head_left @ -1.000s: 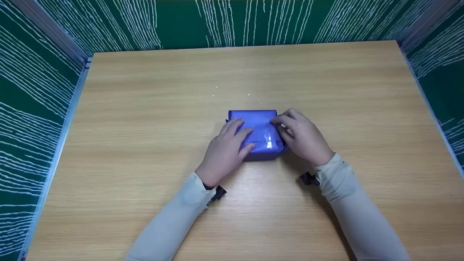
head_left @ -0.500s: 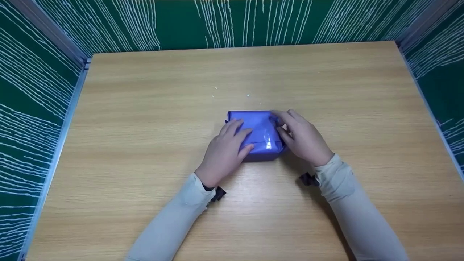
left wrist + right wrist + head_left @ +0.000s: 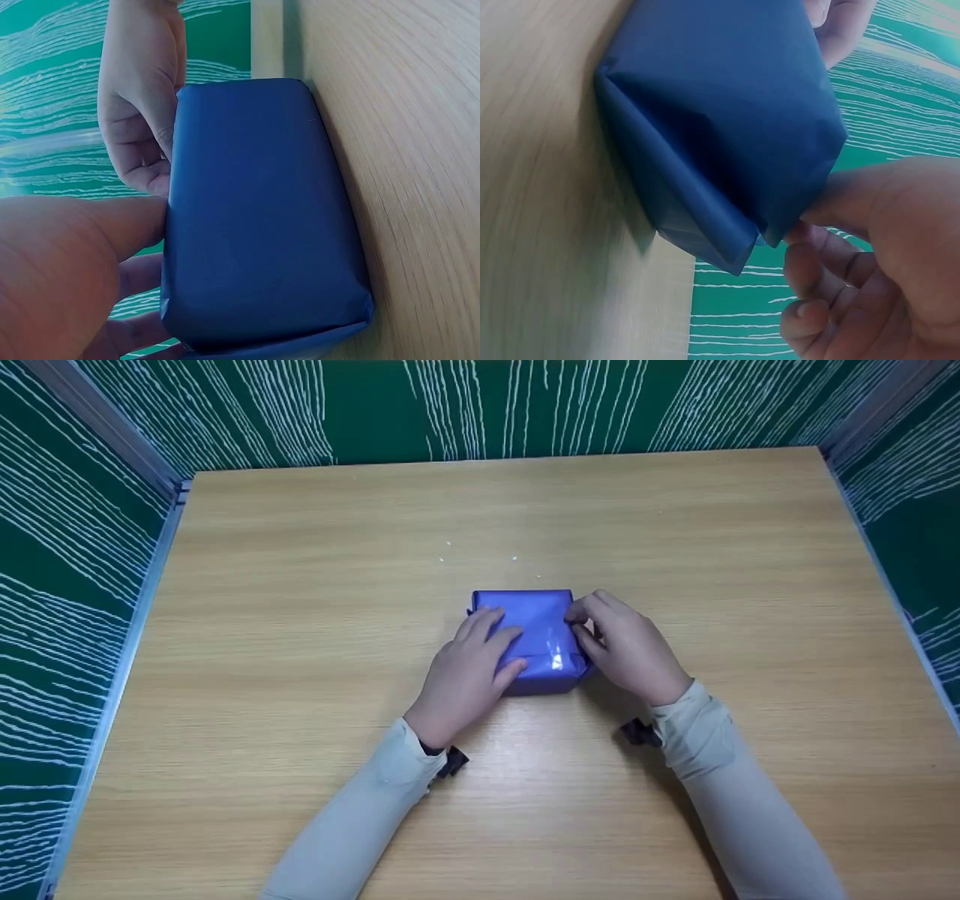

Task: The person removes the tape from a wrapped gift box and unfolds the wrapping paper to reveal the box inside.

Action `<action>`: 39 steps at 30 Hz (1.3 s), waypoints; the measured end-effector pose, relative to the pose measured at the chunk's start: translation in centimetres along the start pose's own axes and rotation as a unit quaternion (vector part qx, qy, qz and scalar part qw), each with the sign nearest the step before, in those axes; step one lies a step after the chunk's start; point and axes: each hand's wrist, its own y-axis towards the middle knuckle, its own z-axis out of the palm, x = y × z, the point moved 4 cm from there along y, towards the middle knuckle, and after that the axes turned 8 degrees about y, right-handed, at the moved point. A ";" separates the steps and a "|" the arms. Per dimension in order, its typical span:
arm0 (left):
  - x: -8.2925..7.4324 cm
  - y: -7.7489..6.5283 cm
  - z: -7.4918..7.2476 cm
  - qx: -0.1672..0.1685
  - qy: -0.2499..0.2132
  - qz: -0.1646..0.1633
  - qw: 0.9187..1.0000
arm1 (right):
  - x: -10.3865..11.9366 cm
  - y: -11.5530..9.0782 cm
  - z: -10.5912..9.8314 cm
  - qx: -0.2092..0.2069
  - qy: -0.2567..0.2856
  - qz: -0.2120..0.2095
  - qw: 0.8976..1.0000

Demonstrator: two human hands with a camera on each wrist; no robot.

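Note:
A box-shaped parcel (image 3: 536,619) in shiny blue wrapping paper lies on the table. My left hand (image 3: 459,682) rests on its top left part with the fingers spread. At the parcel's right end, my right hand (image 3: 631,649) pinches the edge of the wrapping paper between thumb and curled forefinger. The right wrist view shows this end with loose paper flaps (image 3: 697,199) folded to a point, the thumb (image 3: 847,196) at the upper one. In the left wrist view the parcel's near side (image 3: 255,202) is smooth, and a folded edge shows at its lower end.
The parcel stands on a wide wooden table (image 3: 300,585). Several tiny white scraps (image 3: 514,558) lie beyond the parcel. Green walls with white streaks (image 3: 367,412) enclose the back and sides. A dark wrist mount (image 3: 641,732) hangs under the right sleeve, another (image 3: 453,762) under the left.
My right forefinger reached forward along the parcel's top right edge half a second ago and is now drawn back towards the thumb. The left hand and the parcel have stayed in place.

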 end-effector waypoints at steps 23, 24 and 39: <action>0.0 -0.1 -0.1 0.000 -0.015 -0.004 1.000 | 0.0 0.0 0.1 0.008 0.002 -0.001 1.000; 0.0 -0.1 -0.1 -0.002 -0.015 -0.002 1.000 | 0.0 0.0 0.1 0.009 0.002 -0.003 1.000; 0.0 0.0 -0.1 -0.010 -0.013 0.008 1.000 | 0.2 -0.1 -0.2 0.003 0.008 0.001 1.000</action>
